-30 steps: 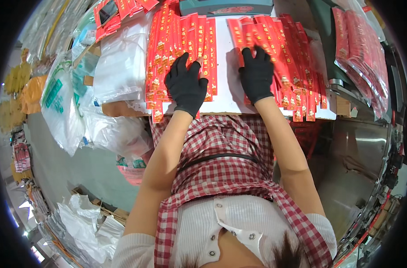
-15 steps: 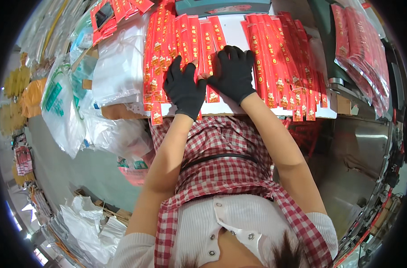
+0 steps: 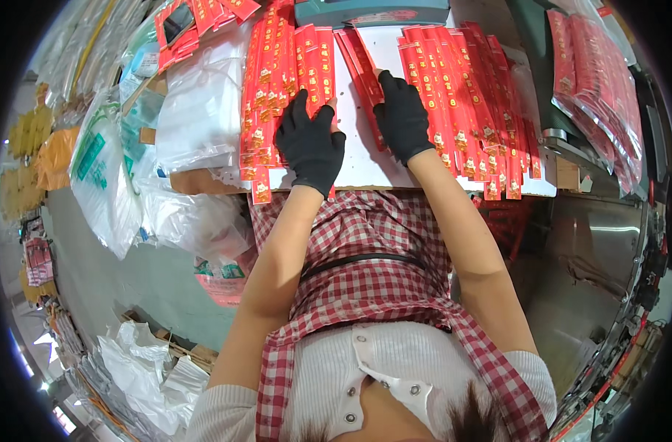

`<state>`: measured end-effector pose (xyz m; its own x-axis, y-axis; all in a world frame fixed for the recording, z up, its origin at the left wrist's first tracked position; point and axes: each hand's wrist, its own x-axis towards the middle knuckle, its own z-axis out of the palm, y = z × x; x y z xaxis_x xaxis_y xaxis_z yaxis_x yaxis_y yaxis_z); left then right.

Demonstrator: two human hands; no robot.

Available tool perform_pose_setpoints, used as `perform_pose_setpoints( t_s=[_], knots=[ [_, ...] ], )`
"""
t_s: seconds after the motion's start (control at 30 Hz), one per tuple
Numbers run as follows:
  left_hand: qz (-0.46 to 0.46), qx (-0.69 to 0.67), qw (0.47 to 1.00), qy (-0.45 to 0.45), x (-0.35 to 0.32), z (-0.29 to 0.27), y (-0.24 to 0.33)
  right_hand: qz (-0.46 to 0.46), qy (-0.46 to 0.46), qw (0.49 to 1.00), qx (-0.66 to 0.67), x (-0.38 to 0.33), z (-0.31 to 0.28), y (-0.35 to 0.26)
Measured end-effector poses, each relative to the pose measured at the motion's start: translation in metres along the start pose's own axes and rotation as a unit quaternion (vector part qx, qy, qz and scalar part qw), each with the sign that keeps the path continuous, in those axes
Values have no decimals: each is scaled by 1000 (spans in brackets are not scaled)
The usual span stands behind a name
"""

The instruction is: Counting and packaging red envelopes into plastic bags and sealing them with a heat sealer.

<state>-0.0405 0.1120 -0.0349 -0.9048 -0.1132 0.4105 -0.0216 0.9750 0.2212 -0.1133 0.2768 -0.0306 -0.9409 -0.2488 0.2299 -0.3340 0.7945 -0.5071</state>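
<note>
My left hand (image 3: 311, 147), in a black glove with bare fingertips, lies with its fingers apart on the near part of a row of long narrow red printed strips (image 3: 320, 59). My right hand (image 3: 404, 121), gloved the same way, is closed on the right edge of a small bundle of red strips (image 3: 362, 81). That bundle leans, its far end tipped to the left, and white table surface shows between it and the left row. Just right of this hand lies another overlapping row of red strips (image 3: 454, 103). Part of the bundle is hidden under my right fingers.
A teal-grey box (image 3: 373, 13) stands at the table's far edge. Clear plastic bags (image 3: 200, 110) are stacked on the left, with a phone (image 3: 177, 23) on red packets behind them. Bagged red strips (image 3: 597, 88) lie at the right. The white tabletop (image 3: 354, 158) ends near my apron.
My right hand has moved right and slightly nearer, taking a few red strips away from the left row. A white gap has opened there. My left hand has barely moved.
</note>
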Motion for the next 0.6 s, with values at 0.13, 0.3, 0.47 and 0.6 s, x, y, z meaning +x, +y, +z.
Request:
perform_pose_setpoints(
  t_s=[0.13, 0.3, 0.47, 0.6],
  knots=[
    [-8, 19, 999, -28, 0, -1, -1, -47, 28, 997, -52, -1, -1, -4],
    [14, -6, 1000, -3, -1, 1, -8, 35, -64, 995, -68, 6, -15, -7],
    [33, 29, 998, -42, 4, -14, -9, 30, -55, 994, -89, 4, -18, -8],
    [47, 3, 997, -66, 6, -15, -16, 35, -70, 993, -93, 4, -19, -11]
  ],
)
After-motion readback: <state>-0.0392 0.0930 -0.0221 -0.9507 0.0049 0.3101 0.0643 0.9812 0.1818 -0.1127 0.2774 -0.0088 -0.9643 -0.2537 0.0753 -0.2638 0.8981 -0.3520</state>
